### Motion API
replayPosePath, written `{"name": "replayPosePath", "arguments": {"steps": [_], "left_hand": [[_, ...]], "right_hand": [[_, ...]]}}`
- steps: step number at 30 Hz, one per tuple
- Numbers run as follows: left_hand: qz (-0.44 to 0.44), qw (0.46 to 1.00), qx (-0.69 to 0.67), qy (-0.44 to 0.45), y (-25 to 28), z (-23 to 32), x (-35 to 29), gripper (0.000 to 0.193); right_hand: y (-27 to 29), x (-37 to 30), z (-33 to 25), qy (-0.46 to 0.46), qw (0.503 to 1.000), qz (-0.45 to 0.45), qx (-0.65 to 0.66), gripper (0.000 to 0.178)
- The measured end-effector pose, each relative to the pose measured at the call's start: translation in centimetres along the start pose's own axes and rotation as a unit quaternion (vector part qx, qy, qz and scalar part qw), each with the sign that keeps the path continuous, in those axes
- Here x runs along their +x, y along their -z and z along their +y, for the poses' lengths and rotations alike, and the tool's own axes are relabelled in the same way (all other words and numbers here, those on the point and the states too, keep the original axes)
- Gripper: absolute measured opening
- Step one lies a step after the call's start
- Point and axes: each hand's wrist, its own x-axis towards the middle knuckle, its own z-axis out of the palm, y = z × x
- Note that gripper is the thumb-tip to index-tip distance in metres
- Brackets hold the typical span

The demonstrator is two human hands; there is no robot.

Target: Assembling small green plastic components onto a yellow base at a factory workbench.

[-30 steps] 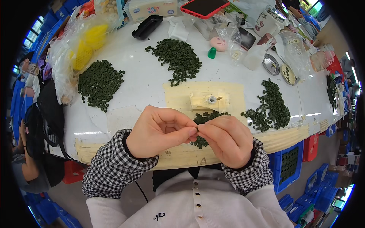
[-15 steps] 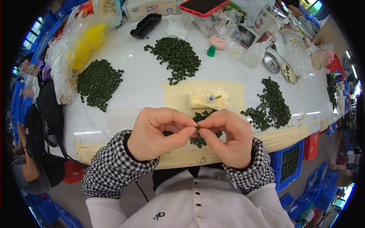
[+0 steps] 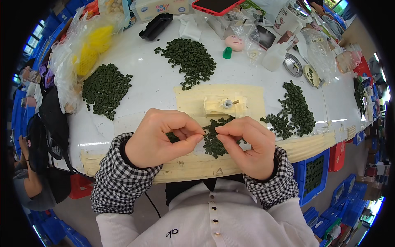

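Observation:
Over the front of the table, my left hand [image 3: 162,136] is closed in a pinch of thumb and forefinger; what sits at the tips is too small to make out. Close to its right, my right hand [image 3: 251,144] also pinches, and anything in it is hidden. A narrow gap parts the two hands. Under and between them lies a small pile of dark green ring-like pieces [image 3: 216,144]. Just beyond stands a tape-wrapped block [image 3: 214,106] with a thin metal pin [image 3: 235,102] sticking out toward the right.
Larger heaps of dark green pieces lie at the left [image 3: 106,91], far middle [image 3: 189,61] and right [image 3: 298,109]. A black tray [image 3: 156,26], a pink round object [image 3: 234,43], a squeeze bottle [image 3: 273,57] and a mug [image 3: 290,18] stand farther back. A blue crate [image 3: 313,177] is below the right edge.
My hands were together at the fingertips with a small green piece between them. Now they are apart, the left one shifted left, and more of the pile shows.

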Motion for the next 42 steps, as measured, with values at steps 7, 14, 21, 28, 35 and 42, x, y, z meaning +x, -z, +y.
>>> {"name": "replayPosePath", "arguments": {"steps": [7, 14, 21, 28, 35, 42], "left_hand": [[-0.045, 0.975, 0.214, -0.035, 2.0, -1.1, -0.2, 0.008], [0.109, 0.971, 0.213, -0.010, 2.2, -1.5, 0.6, 0.009], [0.171, 0.932, 0.306, -0.088, 2.6, -4.4, 3.5, 0.019], [0.134, 0.904, 0.367, -0.173, 2.5, -5.7, 5.1, 0.026], [0.123, 0.879, 0.422, -0.185, 2.7, -4.5, 4.8, 0.035], [0.030, 0.807, 0.511, -0.295, 2.7, -5.6, 9.3, 0.035]], "right_hand": [[-0.8, -0.6, 0.9, 0.075, 0.968, -0.111, -0.211, 0.014], [-2.2, -0.5, 0.3, 0.059, 0.947, -0.144, -0.281, 0.014], [-2.2, -0.5, 0.4, 0.079, 0.931, -0.147, -0.326, 0.016], [-2.0, -0.5, 0.1, 0.082, 0.930, -0.144, -0.329, 0.015], [-1.7, -0.8, 0.3, 0.075, 0.936, -0.137, -0.316, 0.015], [-1.5, -1.2, -0.1, 0.085, 0.936, -0.132, -0.316, 0.015]]}}
